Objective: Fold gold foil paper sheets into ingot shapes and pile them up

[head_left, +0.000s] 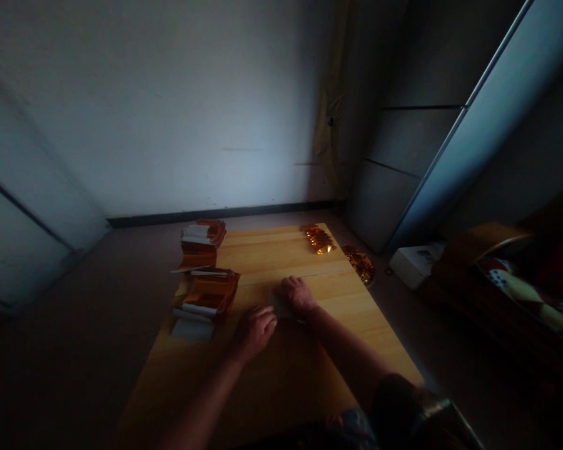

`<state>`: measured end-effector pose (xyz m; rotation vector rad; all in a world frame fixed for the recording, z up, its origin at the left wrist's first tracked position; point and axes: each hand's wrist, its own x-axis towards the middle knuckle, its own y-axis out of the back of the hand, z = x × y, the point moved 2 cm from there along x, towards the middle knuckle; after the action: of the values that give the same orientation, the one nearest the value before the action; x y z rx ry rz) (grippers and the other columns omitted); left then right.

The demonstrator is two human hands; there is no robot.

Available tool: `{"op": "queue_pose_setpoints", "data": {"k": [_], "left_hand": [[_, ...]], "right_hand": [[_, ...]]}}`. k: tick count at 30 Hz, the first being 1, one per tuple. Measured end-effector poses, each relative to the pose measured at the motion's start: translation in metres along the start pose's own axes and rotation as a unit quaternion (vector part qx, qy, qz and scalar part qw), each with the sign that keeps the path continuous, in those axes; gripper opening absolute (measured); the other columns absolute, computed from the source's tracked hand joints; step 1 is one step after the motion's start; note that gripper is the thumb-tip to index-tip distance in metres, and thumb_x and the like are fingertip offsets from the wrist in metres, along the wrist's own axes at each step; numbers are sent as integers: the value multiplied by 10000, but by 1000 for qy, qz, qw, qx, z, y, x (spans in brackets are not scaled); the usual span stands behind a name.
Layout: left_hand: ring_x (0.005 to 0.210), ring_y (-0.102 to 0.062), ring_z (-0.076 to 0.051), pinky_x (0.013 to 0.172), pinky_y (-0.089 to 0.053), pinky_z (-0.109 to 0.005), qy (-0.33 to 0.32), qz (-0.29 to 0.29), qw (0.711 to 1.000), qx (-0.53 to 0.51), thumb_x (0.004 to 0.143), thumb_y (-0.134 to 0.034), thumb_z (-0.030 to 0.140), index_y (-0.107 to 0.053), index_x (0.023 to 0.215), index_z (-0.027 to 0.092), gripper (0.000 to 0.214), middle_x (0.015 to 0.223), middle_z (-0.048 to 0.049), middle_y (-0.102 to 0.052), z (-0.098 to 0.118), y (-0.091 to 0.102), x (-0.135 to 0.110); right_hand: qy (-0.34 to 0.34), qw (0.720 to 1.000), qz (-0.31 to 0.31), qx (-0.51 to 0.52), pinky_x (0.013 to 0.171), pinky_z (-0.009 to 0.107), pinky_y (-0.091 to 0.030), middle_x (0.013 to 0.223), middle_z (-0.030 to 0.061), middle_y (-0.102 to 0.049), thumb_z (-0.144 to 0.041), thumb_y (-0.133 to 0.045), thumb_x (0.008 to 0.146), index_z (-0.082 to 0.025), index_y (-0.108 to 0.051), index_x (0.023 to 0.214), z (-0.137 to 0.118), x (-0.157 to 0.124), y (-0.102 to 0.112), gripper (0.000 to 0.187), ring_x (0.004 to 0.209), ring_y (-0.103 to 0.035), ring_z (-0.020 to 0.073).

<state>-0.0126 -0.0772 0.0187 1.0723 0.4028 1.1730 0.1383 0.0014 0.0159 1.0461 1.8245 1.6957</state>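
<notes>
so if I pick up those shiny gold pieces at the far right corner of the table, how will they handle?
The shiny gold pieces are probably light and easily crushed, since they look like thin folded foil or paper. Their bright highlights suggest a smooth, perhaps slippery surface. They sit close together near the edge of the table, so a push might send some over.

No readable text, label, brand, number or sign anywhere
</notes>
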Motion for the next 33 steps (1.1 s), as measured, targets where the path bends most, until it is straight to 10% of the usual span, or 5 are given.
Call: {"op": "queue_pose_setpoints", "data": {"k": [3, 6, 9, 23, 33], "left_hand": [[798, -568, -173, 749, -417, -287, 35, -2, 999, -4, 865, -387, 251, -626, 757, 196, 268, 808, -59, -639, -1, 1, 10], [746, -555, -164, 699, -391, -265, 83, 12, 996, -15, 866, -386, 280, -595, 710, 187, 277, 756, -54, -614, -3, -1, 18], [740, -560, -163, 685, -378, -253, 127, 34, 990, -52, 851, -414, 301, -603, 725, 183, 256, 754, -54, -623, -7, -5, 24], [872, -635, -208, 751, -458, -304, 254, 113, 957, -85, 815, -512, 300, -403, 1335, 233, 536, 1031, -83, -666, -6, -12, 33], [1171, -513, -239, 969, -439, -384, 157, 146, 976, -29, 788, -500, 149, -589, 1131, 218, 360, 1287, -110, -518, -8, -20, 22]], "right_hand": [[-61, 975, 96, 189, 826, 326, -410, 951, 86, -629, -234, -511, 838, -195, -679, 956, 10, -6, 4, 209, 907, -541, 193], [-145, 859, 187, 454, 777, 329, -453, 921, 72, -650, -350, -432, 868, -180, -667, 977, 20, -23, 11, 310, 844, -596, 187], [-164, 791, 137, 574, 753, 327, -461, 904, 70, -665, -459, -459, 842, -159, -669, 971, 21, -38, 15, 388, 822, -611, 195], [-257, 910, 215, 244, 606, 218, -375, 718, 18, -554, -110, -505, 715, -176, -560, 680, 5, -22, -16, 94, 635, -492, 126], [-294, 936, 162, 109, 541, 212, -325, 786, 47, -604, -117, -459, 834, -163, -586, 762, 0, -17, -19, 153, 606, -519, 117]]}}
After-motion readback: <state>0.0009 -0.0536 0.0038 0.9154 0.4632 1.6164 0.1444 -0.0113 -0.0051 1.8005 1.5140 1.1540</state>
